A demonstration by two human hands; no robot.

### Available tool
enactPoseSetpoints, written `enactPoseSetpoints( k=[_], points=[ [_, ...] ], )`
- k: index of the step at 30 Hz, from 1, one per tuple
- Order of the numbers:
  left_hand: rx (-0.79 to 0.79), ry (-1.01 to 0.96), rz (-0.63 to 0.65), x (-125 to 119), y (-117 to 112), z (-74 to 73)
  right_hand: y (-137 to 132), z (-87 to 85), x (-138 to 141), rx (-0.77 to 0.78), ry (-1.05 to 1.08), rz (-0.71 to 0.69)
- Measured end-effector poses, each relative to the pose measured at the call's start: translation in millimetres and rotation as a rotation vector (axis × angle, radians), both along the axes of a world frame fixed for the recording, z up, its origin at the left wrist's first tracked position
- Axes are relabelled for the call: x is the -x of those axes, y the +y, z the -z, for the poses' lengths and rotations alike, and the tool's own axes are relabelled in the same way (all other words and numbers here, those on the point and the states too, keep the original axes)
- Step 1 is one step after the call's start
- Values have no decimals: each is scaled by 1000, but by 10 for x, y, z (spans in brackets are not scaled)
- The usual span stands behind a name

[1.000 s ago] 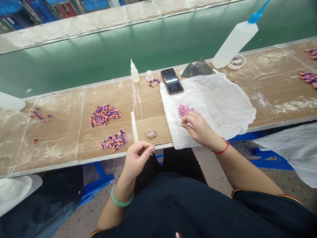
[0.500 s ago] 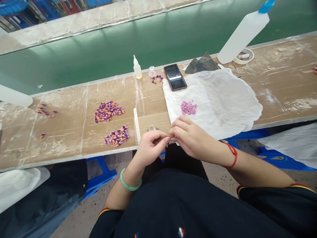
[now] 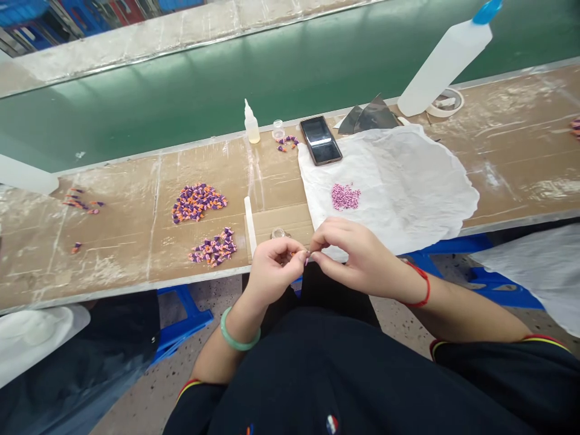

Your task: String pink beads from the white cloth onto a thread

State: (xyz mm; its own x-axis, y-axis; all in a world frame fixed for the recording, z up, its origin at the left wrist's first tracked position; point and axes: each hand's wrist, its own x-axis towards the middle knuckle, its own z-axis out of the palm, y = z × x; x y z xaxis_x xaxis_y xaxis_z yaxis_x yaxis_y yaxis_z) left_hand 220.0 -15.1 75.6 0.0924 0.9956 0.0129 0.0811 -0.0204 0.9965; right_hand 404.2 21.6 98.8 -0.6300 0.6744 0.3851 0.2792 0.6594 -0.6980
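Note:
My left hand, with a green bangle at the wrist, is closed in a pinch on a tiny pinkish piece. Thumb and forefinger of my right hand meet at the same spot, and its fingertips hide what they hold, if anything. A small clear container stands just beyond my left fingers on a piece of cardboard. Small pink beads lie in a heap on a white cloth beyond my right hand. Purple, orange and pink pieces form a larger pile and a nearer pile.
A phone lies at the cloth's corner. Behind stand a small dropper bottle and a clear cup. A large white bottle leans beside a tape roll. A white strip lies left of the cardboard.
My right hand's fingers have shifted slightly and opened apart from the left fingertips, so the tiny pinkish piece shows more. My left hand has barely moved.

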Motion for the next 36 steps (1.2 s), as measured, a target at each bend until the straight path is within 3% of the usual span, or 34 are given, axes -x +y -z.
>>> enactPoseSetpoints(
  k=[5, 9, 15, 19, 22, 26, 28, 31, 36],
  points=[
    [-168, 238, -32, -1, -13, -38, 5, 65, 54, -161, -34, 33],
    [-200, 322, -13, 30, -3, -107, 57, 89, 55, -431, -109, 11],
    [-5, 119, 142, 128, 53, -45, 160, 7, 5, -850, -265, -94],
    [121, 12, 152, 140, 46, 42, 188, -37, 5, -955, -191, -160],
    [24, 10, 64, 103, 3, 16, 165, -22, 14, -760, -102, -161],
    [-220, 181, -48, 49, -50, -82, 81, 24, 35, -158, 103, -59],
    [-335, 259, -72, 46, -65, -110, 39, 38, 47, 49, 137, -29],
    [-427, 327, -69, 68, -82, -122, -10, 41, 74, 172, 145, -25],
    [-439, 389, -33, 102, -90, -136, -33, 25, 113, 160, 134, -17]
  ],
)
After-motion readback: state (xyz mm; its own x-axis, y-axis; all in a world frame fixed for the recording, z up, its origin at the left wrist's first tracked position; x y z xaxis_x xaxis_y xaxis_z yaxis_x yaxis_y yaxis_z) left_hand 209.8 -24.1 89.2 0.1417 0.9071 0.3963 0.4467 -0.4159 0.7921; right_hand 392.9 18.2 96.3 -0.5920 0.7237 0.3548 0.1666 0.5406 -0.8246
